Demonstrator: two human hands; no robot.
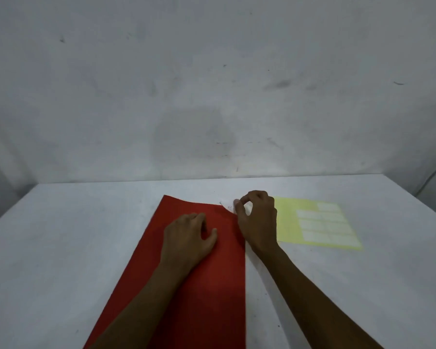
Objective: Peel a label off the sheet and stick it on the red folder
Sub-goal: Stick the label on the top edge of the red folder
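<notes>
Two hands, yours: left hand (189, 235) lies palm-down, fingers loose, on the red folder (186, 285); right hand (258, 220) pinches a white label (237, 206) at the folder's far right corner. Yellow label sheet (315, 222) lies toward the tabletop's (61, 248) far right.

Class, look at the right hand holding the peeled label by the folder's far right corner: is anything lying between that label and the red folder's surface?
Nothing visible does. The right hand pinches the label just past the red folder; the left hand rests farther left.
</notes>
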